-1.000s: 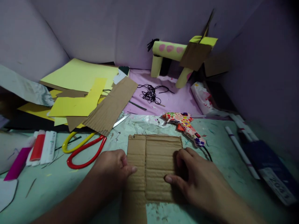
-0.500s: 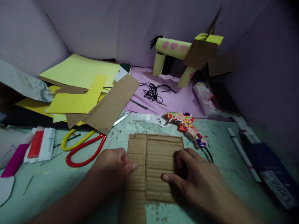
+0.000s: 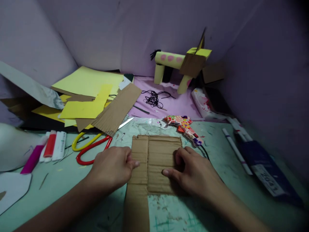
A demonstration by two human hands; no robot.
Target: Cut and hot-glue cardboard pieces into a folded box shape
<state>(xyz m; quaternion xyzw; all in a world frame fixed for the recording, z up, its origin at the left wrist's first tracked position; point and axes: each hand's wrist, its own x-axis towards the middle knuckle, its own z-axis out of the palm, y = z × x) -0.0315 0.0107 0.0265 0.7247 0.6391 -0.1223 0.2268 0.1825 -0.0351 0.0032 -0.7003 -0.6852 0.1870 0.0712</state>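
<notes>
A brown corrugated cardboard piece (image 3: 154, 158) lies flat on the green mat in front of me, with a long strip running down toward me on its left side. My left hand (image 3: 112, 167) grips the left edge of the strip, fingers curled and thumb on top. On the wider right panel rests my right hand (image 3: 190, 172), fingers bent and thumb stretched across the cardboard, pressing it down.
Scissors with red and yellow handles (image 3: 93, 148) lie left of the cardboard, a patterned glue gun (image 3: 184, 127) to the upper right. Yellow paper and cardboard sheets (image 3: 91, 96), glue sticks (image 3: 51, 149), black string (image 3: 153, 98), a yellow tube animal figure (image 3: 178, 66) and rolled paper (image 3: 235, 148) surround the mat.
The view has shifted a little. My right thumb has slid slightly left across the cardboard; both hands stay on the piece.
</notes>
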